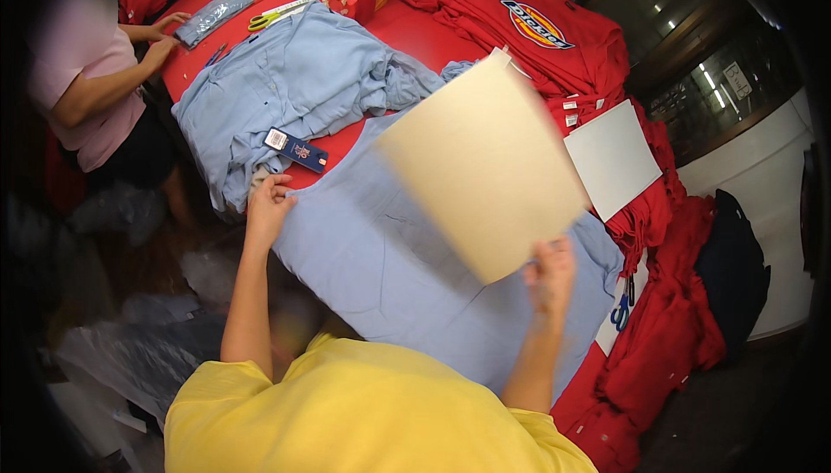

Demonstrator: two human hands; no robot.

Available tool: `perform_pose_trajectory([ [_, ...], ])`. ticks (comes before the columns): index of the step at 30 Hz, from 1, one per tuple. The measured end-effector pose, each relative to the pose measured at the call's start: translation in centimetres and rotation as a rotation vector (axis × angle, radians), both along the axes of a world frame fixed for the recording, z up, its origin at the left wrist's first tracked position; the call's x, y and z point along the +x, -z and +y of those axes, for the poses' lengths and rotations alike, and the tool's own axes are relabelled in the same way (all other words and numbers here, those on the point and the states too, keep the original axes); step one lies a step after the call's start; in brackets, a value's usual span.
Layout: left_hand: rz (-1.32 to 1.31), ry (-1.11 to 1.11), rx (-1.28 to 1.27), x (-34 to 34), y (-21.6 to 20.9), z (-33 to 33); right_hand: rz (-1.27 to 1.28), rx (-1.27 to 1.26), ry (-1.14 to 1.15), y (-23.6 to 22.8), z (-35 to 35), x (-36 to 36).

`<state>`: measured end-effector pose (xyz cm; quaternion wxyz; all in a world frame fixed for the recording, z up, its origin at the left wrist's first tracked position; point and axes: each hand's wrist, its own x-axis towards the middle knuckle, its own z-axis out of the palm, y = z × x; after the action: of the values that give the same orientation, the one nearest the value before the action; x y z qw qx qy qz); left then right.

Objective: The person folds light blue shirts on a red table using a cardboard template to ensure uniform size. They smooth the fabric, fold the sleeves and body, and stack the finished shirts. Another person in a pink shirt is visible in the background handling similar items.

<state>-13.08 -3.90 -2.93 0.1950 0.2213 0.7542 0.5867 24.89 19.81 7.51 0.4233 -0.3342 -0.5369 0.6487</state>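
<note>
My right hand (550,272) pinches the near edge of the cream card (485,161), which looks light, stiff and creasable, above the blue garment (372,274) on the worktop (414,30), whose limp cloth, pinched at its left edge by my left hand (271,203), should hold best by the edges.

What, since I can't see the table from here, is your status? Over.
Right hand holding cream rectangular board over spread light-blue cloth garment, hiding part of it. Left hand at garment's edge. Dark-blue rectangular tag nearby.
</note>
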Motion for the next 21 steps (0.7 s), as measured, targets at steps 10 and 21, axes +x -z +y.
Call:
perform_pose_trajectory([
  [10,-0.12,0.024,0.042,-0.6,-0.6,-0.9,-0.267,-0.306,-0.24,6.8,-4.1,-8.5],
  [21,0.836,0.268,-0.181,9.1,-3.6,3.5,-0.292,-0.257,-0.098,5.2,-6.9,-9.1],
])
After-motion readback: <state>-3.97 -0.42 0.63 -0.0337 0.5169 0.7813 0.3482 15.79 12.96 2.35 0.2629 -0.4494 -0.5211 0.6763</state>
